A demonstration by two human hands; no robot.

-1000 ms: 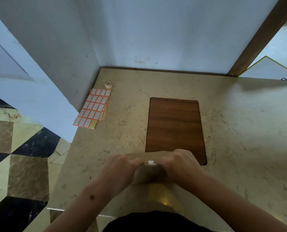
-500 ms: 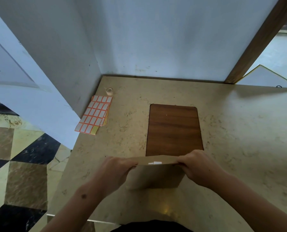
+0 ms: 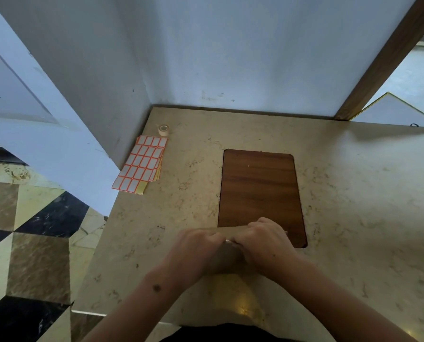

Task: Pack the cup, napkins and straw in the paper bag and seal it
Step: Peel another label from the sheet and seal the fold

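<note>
Covering most of the brown paper bag (image 3: 227, 261), the person's left hand (image 3: 193, 253) and right hand (image 3: 267, 243) meet at its folded top edge, fingers curled tight and pinching the paper, knuckles nearly touching; only a strip of the fold and a patch of the bag's front between the wrists show; a small pale sliver (image 3: 228, 241) peeks out where the hands meet, too small to identify; the cup, napkins and straw cannot be seen, and whether they are inside cannot be told; the bag stands near the front edge of the beige marbled stone counter (image 3: 354, 193), its top overlapping the near end of the dark wooden rectangular inlay panel (image 3: 259, 186); the forearms run out of the bottom of the view, where a dark garment is cut off; far left on the counter, against the white wall (image 3: 230, 45), lies a stack of orange-bordered white label sheets (image 3: 141, 164) with a small roll of pale tape (image 3: 163, 130) just behind it, both well apart from the hands; the counter's right half is bare; its left edge drops to a chequered tile floor (image 3: 33, 243).
</note>
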